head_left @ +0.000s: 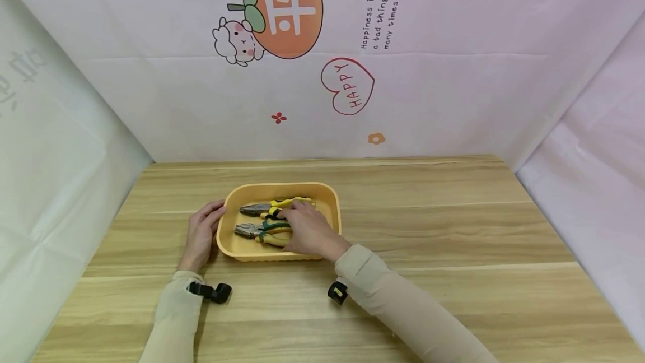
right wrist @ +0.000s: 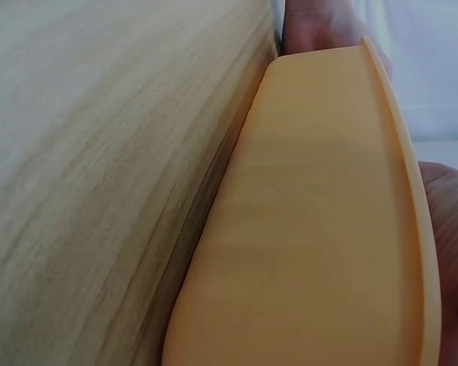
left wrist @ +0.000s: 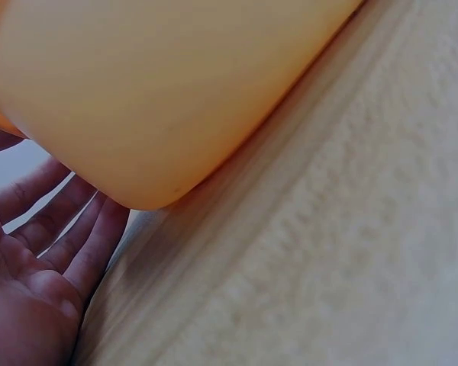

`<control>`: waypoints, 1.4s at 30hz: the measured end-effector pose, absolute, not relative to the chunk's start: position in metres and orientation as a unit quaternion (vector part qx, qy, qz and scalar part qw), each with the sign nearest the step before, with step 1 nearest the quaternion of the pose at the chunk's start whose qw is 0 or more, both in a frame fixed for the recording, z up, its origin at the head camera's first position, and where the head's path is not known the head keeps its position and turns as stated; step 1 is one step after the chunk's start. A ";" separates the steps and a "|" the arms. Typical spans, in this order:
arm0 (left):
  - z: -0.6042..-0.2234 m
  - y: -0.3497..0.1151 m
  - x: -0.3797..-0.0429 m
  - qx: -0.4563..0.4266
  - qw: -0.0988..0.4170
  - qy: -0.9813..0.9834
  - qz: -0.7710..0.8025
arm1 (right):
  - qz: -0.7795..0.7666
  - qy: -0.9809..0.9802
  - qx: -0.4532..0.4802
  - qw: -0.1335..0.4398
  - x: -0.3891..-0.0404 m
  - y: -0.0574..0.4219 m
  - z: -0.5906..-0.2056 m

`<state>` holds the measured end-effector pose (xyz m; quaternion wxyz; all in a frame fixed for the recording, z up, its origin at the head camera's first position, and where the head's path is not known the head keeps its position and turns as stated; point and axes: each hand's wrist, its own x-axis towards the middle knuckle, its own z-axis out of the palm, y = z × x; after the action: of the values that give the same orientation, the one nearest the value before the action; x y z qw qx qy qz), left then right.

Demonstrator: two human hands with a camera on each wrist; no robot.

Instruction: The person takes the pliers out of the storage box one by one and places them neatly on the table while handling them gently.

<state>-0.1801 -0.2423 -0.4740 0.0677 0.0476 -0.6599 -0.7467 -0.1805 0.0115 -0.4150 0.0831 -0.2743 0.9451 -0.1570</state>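
Lying in the yellow tray (head_left: pixel 282 256), the green-and-yellow pliers (head_left: pixel 262 233) point their metal head left, with their handle ends hidden under the right hand (head_left: pixel 311 231). Whether its fingers grip them, I cannot tell. Just beyond, the black-and-yellow pliers (head_left: pixel 280 204) lie partly behind that hand. Extended fingers of the left hand (head_left: pixel 199 235) touch the tray's left wall.

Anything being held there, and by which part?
Can't tell: the right hand covers the handle ends of the green-and-yellow pliers, hiding any grip. The left hand touches the yellow tray.
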 end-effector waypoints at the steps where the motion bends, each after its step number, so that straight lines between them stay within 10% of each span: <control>1: -0.474 -0.242 -0.180 0.049 0.068 -0.660 -0.747 | -0.153 0.946 -0.272 0.084 -0.181 0.011 -0.415; 42: -0.470 -0.239 -0.179 0.061 0.064 -0.665 -0.742 | -0.173 0.951 -0.250 0.065 -0.176 0.004 -0.418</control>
<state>-0.1792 -0.2389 -0.4702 0.0640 0.0614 -0.6648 -0.7417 -0.1763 0.0041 -0.4184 0.0646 -0.2497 0.9506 -0.1726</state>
